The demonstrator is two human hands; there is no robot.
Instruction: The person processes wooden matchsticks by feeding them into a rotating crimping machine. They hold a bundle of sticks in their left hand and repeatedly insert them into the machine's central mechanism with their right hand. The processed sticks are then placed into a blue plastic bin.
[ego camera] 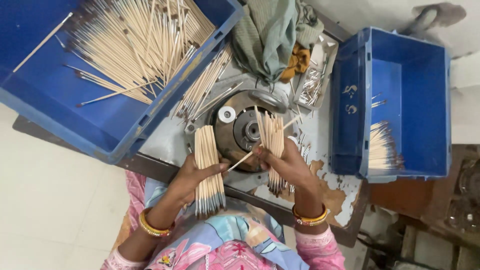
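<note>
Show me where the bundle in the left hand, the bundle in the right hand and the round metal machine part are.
left bundle of brushes point(207, 160): head view, on wooden handles.
right bundle of brushes point(273, 137): head view, on handles.
round metal machine part point(239, 131): head view, on its face.

We see a grey worktop point(327, 131) with peeling paint at its near right corner. On it rest a large blue crate point(107, 125) of wooden brush sticks at left, another blue crate point(350, 125) at right, a round metal machine point(240, 131) in the middle, loose brushes point(202, 90), a crumpled green cloth point(267, 35) and a small tray point(315, 80) of metal ferrules.
</note>
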